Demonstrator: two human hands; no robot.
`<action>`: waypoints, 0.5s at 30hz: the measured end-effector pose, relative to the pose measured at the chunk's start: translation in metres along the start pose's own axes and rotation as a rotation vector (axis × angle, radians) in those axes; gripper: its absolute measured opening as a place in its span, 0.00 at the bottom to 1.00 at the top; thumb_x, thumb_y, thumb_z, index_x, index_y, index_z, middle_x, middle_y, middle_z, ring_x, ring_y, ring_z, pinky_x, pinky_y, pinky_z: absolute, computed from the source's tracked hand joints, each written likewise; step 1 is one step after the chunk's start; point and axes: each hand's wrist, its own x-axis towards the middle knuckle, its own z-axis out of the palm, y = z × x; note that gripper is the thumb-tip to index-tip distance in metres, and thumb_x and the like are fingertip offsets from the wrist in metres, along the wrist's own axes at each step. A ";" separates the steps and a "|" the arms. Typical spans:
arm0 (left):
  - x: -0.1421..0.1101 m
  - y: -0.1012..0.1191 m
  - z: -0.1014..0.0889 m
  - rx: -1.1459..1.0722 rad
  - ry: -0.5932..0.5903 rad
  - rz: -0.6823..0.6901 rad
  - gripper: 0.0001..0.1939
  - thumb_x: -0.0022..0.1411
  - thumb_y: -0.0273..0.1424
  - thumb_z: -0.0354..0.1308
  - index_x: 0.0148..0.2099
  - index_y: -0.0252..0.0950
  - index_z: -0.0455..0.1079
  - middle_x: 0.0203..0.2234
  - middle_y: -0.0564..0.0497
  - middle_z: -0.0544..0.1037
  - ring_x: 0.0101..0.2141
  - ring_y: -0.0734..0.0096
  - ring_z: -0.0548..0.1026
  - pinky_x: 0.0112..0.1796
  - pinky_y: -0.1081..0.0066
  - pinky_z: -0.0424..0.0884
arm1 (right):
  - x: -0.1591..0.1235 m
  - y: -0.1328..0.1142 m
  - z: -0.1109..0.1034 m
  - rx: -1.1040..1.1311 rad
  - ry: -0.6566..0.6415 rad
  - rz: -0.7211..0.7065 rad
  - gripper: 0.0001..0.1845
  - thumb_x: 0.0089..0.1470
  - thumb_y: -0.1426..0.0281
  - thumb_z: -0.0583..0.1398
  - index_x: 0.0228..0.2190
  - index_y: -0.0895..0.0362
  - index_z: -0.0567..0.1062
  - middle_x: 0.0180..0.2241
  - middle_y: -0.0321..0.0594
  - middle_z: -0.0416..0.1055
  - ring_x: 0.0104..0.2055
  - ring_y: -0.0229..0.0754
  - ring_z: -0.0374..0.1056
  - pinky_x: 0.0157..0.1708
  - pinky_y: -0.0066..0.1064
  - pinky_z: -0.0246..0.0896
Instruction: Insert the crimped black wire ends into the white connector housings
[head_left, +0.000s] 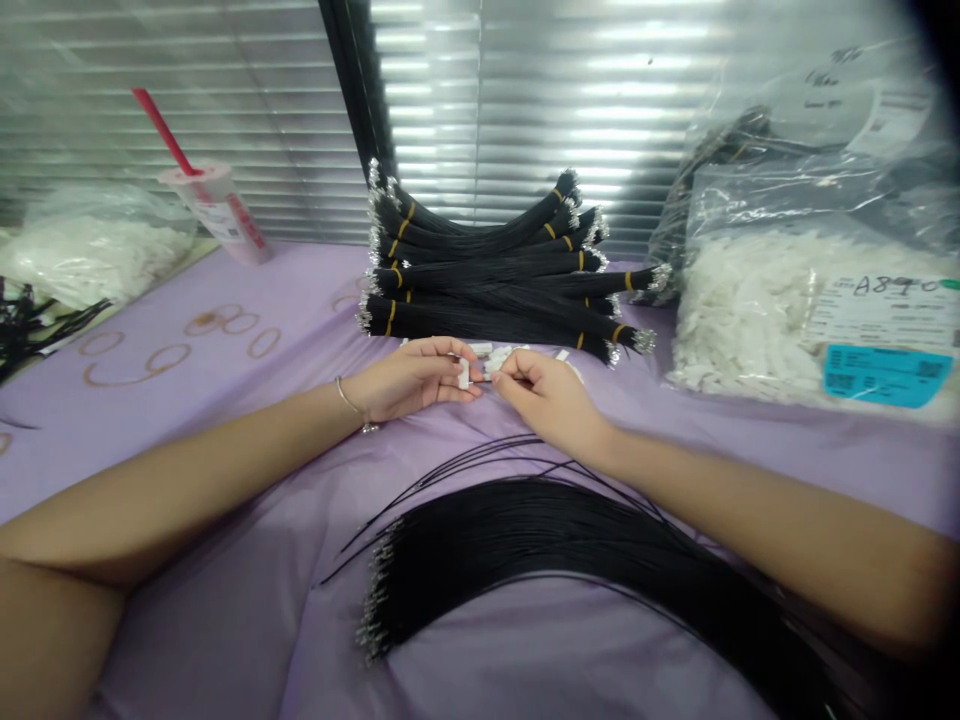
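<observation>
Between the thumb and fingers of my left hand (pixel 420 380) is a small white plastic connector housing (pixel 463 374). Close on its right, my right hand (pixel 551 400) pinches the end of a thin black wire (pixel 484 380), which points at the housing; whether its tip is inside I cannot tell. Several loose white housings (pixel 499 354) lie just behind my fingers. Below my hands a thick, curved bundle of black wires (pixel 525 535) with silver metal terminals at its left end rests on the cloth, with a few wires strayed along its upper side.
Banded bundles of black wires (pixel 480 270) are stacked at the back. To the right stands a labelled clear bag of white housings (pixel 750 310); another bag (pixel 97 245) lies far left. A cup with a red straw (pixel 225 215) and rubber bands (pixel 169 358) are on the purple cloth (pixel 225 620).
</observation>
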 end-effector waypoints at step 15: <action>0.000 0.000 -0.002 -0.024 -0.023 -0.019 0.10 0.56 0.16 0.52 0.41 0.27 0.68 0.33 0.45 0.77 0.39 0.71 0.76 0.45 0.68 0.73 | -0.001 -0.002 0.001 -0.012 -0.024 0.019 0.10 0.50 0.69 0.55 0.20 0.59 0.64 0.18 0.29 0.58 0.20 0.30 0.50 0.21 0.25 0.46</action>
